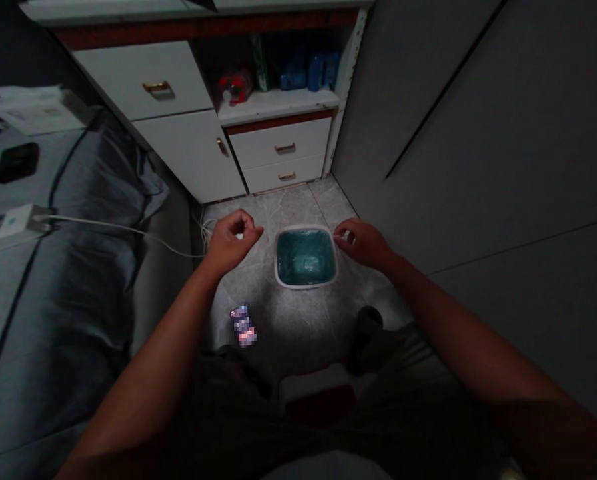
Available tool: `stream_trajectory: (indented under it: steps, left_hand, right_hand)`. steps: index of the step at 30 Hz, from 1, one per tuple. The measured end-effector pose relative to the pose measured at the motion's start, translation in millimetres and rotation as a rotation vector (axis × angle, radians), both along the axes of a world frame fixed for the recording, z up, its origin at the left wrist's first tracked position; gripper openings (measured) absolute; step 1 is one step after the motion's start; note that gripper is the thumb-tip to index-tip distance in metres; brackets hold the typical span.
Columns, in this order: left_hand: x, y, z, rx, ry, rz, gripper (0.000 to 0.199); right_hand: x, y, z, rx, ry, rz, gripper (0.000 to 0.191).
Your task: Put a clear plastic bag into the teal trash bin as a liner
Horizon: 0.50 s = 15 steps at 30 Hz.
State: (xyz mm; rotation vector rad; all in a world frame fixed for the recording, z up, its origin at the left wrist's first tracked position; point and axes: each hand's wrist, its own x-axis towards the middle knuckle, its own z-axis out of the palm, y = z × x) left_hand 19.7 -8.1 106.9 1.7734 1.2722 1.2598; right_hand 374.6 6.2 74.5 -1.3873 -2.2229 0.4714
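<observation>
Between my two hands a small bin (332, 277) with a pale rim stands on the floor, lined with a teal-green plastic bag (306, 257). My left hand (231, 241) hovers left of the bin, apart from it. Its fingers are curled toward the thumb in a pinch, and whatever they hold, if anything, is too small to make out. At the bin's right rim is my right hand (362, 243), also pinched. A small pale bit shows at its fingertips; whether it touches the rim I cannot tell.
A phone (243, 327), its screen blurred, lies on the floor. White cabinets (281, 143) stand ahead, grey panels (478, 147) on the right. At left, a grey-covered bed or sofa (93, 220) carries a power strip (16, 227), whose white cable (123, 228) runs to the floor.
</observation>
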Motion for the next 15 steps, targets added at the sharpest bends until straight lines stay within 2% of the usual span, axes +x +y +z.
stream_trajectory:
  steps: [3, 5, 7, 11, 13, 15]
  left_hand:
    - [-4, -24, -26.5, -0.192, 0.151, -0.186, 0.032]
    - [-7, -37, -49.0, -0.329, 0.305, -0.356, 0.03]
    - [-8, -48, -70.4, -0.442, 0.48, -0.463, 0.023]
    - [-7, -66, -101.0, -0.593, 0.767, -0.51, 0.01]
    - [-5, -73, -109.3, -0.637, 0.859, -0.533, 0.008]
    - [-4, -78, -113.7, -0.667, 0.923, -0.553, 0.013]
  right_hand:
    - [-15, -20, -27.8, -0.195, -0.166, 0.134, 0.011]
    - [-23, -33, -49.1, -0.315, -0.264, 0.237, 0.01]
    - [-28, -43, -66.6, -0.409, -0.341, 0.317, 0.012]
    - [-29, -53, -84.8, -0.502, -0.466, 0.371, 0.016]
    - [-27, -53, -88.5, -0.516, -0.493, 0.385, 0.018]
    - [-26, -52, -91.3, -0.53, -0.491, 0.407, 0.018]
